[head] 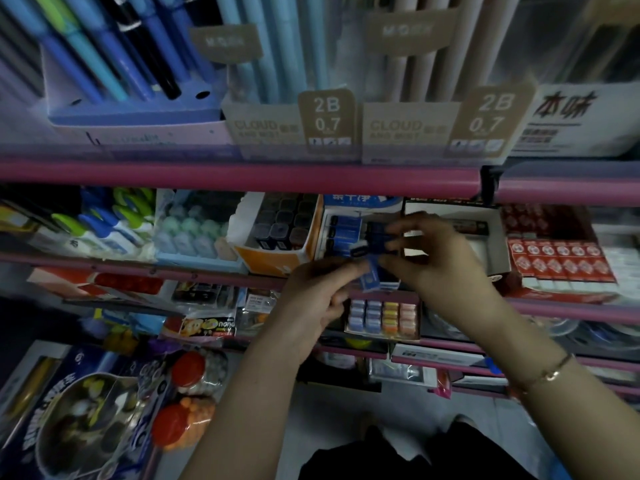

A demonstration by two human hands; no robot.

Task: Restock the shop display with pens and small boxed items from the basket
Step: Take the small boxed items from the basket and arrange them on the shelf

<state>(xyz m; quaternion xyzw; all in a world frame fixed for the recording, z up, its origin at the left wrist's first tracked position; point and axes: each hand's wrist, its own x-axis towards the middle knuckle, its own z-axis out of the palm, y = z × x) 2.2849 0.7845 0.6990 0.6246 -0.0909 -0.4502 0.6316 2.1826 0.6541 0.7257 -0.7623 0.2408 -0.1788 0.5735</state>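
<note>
Both hands are up at the middle shelf, meeting right over the tray of small blue boxes [346, 233]. The right hand [436, 258] has its fingers curled in, thumb and fingertips pinching a small dark-blue box [375, 237] at the tray's front edge. The left hand [318, 292] comes in from below, fingers folded around another little blue box [370, 277] that pokes out tilted just under the right thumb. The two hands are nearly touching (motion blur smears the fingertips, so exactly where each pad sits is hard to make out). A thin bracelet [550, 372] rings the right wrist.

The tray itself sits on that middle shelf between an orange-and-white carton of dark little cases [280, 230] on its left and a white open box [485, 237] on its right, much of which the right hand hides. Further right, rows of red-and-white packets [561, 261] stand packed together. Left of the carton, pale green and blue capped items [194, 230] fill a light-blue tray.

Above, past the pink shelf rail [242, 174], blue pens [104, 46] lean in a lilac holder, and two beige pencil-lead displays marked "2B 0.7" [327, 116] stand side by side. Below the hands, a pack of pastel blocks [381, 317] shows between the wrists. Bottom left, red-lidded jars [188, 368] and a blue printed package are blurred and cut by the frame edge. No basket is in view from here.
</note>
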